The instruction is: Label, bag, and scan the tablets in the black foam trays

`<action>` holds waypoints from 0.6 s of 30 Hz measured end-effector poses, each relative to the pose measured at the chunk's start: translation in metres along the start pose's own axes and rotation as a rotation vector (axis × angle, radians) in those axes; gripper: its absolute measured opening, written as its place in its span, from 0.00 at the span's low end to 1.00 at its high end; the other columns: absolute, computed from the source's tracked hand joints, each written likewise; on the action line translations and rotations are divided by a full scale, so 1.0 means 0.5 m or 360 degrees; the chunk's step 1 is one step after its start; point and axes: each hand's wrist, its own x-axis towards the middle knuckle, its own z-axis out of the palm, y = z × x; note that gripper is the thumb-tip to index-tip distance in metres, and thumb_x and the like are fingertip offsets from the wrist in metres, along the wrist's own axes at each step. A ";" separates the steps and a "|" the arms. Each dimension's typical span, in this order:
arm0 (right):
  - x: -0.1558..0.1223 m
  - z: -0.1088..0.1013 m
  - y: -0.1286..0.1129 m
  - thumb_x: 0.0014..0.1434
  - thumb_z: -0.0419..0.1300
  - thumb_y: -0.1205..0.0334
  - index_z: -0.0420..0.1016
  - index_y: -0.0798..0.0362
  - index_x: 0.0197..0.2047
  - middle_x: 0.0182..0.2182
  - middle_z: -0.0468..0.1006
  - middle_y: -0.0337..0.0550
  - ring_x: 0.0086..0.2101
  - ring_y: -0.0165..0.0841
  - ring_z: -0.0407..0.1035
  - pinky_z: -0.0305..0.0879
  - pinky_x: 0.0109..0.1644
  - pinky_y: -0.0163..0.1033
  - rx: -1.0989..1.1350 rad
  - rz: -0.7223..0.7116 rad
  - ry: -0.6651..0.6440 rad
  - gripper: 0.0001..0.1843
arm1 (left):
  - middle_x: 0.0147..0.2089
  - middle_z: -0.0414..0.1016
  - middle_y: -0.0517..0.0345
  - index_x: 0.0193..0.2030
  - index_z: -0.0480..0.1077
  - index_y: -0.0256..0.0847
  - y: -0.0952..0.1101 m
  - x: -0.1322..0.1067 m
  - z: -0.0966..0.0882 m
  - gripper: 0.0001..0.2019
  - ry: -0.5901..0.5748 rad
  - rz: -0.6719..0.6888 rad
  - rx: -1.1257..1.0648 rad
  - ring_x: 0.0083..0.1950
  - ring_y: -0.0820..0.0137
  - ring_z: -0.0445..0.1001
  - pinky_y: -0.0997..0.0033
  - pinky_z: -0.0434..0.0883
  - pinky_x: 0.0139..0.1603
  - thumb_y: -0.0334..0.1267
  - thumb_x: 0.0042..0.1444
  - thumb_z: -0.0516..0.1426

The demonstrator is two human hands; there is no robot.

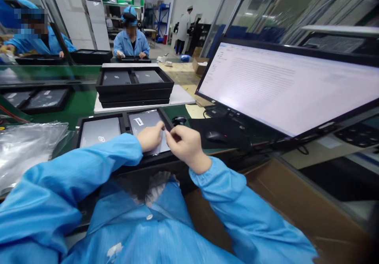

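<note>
A black tray (123, 122) in front of me has two compartments. On its left side lies a grey flat device (100, 130) with a logo. The right side holds another grey flat device (146, 118) with a white label, covered by clear plastic film. Over this right device, my left hand (150, 137) is closed, its fingertips pinching the film's edge. My right hand (186, 143) meets it fingertip to fingertip, also pinched on the film near the tray's right rim. A strip of the clear film (156, 149) hangs below the left fingers.
Behind the tray stands a stack of black trays (134, 94) with similar devices. Clear plastic bags (26, 149) lie at left. To the right are a mouse (215, 136) and a large monitor (284, 86). A cardboard box (299, 201) is below. Co-workers (132, 43) sit across.
</note>
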 end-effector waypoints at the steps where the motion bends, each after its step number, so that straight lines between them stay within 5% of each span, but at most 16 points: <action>1: 0.019 0.002 0.014 0.64 0.61 0.57 0.70 0.50 0.25 0.23 0.76 0.41 0.25 0.31 0.69 0.62 0.32 0.37 0.0013 0.0154 -0.0062 0.15 | 0.51 0.77 0.47 0.59 0.72 0.38 -0.017 -0.010 -0.016 0.16 -0.0016 -0.0042 -0.0003 0.47 0.62 0.77 0.58 0.76 0.52 0.43 0.69 0.59; 5: 0.099 0.036 0.074 0.61 0.66 0.60 0.75 0.52 0.29 0.24 0.79 0.40 0.27 0.32 0.72 0.63 0.33 0.35 0.0152 0.0698 -0.0536 0.09 | 0.43 0.79 0.50 0.51 0.74 0.41 -0.099 -0.068 -0.075 0.14 0.0013 -0.0260 0.0058 0.41 0.60 0.76 0.62 0.70 0.46 0.33 0.63 0.51; 9: 0.161 0.124 0.103 0.61 0.68 0.65 0.75 0.54 0.29 0.23 0.79 0.41 0.25 0.31 0.74 0.65 0.29 0.32 0.0336 0.1010 -0.0989 0.09 | 0.41 0.78 0.51 0.44 0.72 0.40 -0.161 -0.116 -0.099 0.13 0.0110 -0.0371 0.0022 0.40 0.59 0.74 0.62 0.67 0.43 0.39 0.60 0.48; 14: 0.208 0.244 0.091 0.58 0.71 0.66 0.72 0.55 0.25 0.22 0.80 0.44 0.22 0.30 0.74 0.66 0.25 0.31 0.0505 0.1236 -0.1094 0.13 | 0.35 0.75 0.54 0.38 0.70 0.42 -0.182 -0.138 -0.129 0.13 0.0284 -0.0405 -0.0032 0.37 0.61 0.71 0.64 0.66 0.42 0.43 0.57 0.47; 18: 0.205 0.280 0.088 0.58 0.69 0.65 0.73 0.55 0.26 0.21 0.79 0.42 0.22 0.30 0.74 0.65 0.25 0.30 0.0505 0.1222 -0.1002 0.11 | 0.31 0.71 0.58 0.33 0.67 0.42 -0.185 -0.160 -0.169 0.10 0.0440 -0.0498 -0.0192 0.35 0.64 0.68 0.66 0.63 0.39 0.42 0.55 0.47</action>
